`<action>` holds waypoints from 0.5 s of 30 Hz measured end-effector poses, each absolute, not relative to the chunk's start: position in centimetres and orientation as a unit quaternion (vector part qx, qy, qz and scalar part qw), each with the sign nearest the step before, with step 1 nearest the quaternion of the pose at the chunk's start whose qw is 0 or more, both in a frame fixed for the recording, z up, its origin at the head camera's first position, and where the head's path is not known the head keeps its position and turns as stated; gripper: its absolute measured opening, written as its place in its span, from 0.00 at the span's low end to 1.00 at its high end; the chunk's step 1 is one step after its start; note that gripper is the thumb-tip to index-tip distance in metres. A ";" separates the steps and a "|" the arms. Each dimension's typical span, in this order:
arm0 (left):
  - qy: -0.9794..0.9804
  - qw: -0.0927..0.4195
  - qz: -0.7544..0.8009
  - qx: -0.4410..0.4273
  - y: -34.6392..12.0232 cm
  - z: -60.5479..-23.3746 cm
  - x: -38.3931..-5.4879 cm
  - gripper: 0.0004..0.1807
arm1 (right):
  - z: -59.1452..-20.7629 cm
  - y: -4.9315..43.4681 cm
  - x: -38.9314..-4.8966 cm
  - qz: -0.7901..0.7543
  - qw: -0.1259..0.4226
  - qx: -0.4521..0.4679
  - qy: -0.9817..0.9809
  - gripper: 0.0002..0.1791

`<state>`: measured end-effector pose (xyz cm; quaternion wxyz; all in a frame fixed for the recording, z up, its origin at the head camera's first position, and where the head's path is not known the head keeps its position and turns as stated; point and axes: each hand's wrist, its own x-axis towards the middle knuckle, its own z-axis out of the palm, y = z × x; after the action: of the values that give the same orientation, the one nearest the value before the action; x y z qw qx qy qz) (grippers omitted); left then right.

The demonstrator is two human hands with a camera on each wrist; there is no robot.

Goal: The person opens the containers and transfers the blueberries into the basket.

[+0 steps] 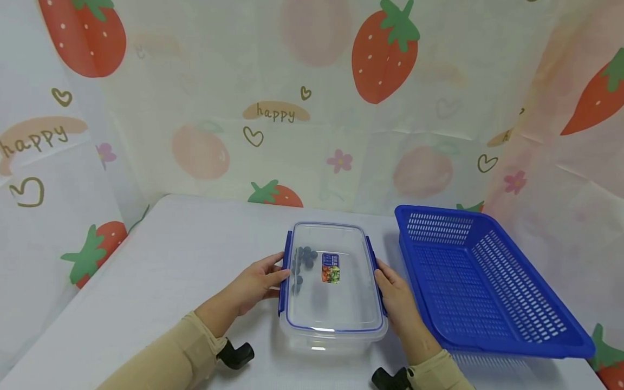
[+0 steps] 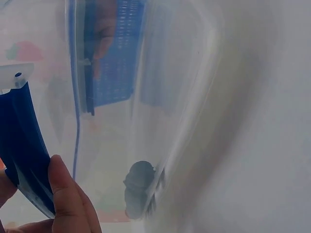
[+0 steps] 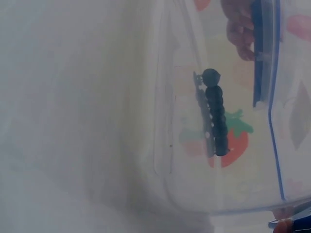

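Observation:
A clear plastic food container point(image 1: 336, 342) stands on the white table, its clear lid point(image 1: 312, 311) lying on top. Round dark blueberries point(image 1: 307, 255) show through the lid toward the left side; the right wrist view shows several blueberries point(image 3: 217, 116) in a row. My left hand point(image 1: 251, 284) grips the left blue latch point(image 2: 24, 141), thumb on one side and fingers on the other. On the opposite side, my right hand point(image 1: 397, 298) holds the right blue latch point(image 1: 372, 257), with most of its fingers hidden behind the edge. A small label point(image 1: 330, 268) shows near the lid's middle.
A large blue perforated basket point(image 1: 546, 346) stands close to the right hand. Behind the table point(image 1: 195, 233) hangs a pale curtain point(image 1: 341, 130) printed with strawberries. Black wrist mounts point(image 1: 236, 356) stick out below the sleeves, near the container's front corners.

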<state>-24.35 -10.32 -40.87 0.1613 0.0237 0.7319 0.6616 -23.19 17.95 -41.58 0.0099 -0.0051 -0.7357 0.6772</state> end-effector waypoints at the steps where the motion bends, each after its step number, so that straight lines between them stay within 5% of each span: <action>1: 0.732 0.161 0.661 0.023 -10.3 -40.8 -24.3 0.37 | -41.6 17.9 -23.2 0.677 0.010 -0.006 -0.736 0.24; 15: 0.720 0.162 0.675 0.015 -10.6 -41.2 -24.5 0.32 | -41.6 18.0 -23.2 0.680 0.010 -0.012 -0.733 0.24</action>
<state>-24.46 -10.65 -41.15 0.1622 0.0147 0.7198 0.6748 -23.24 17.99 -41.59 0.0097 -0.0120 -0.7329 0.6801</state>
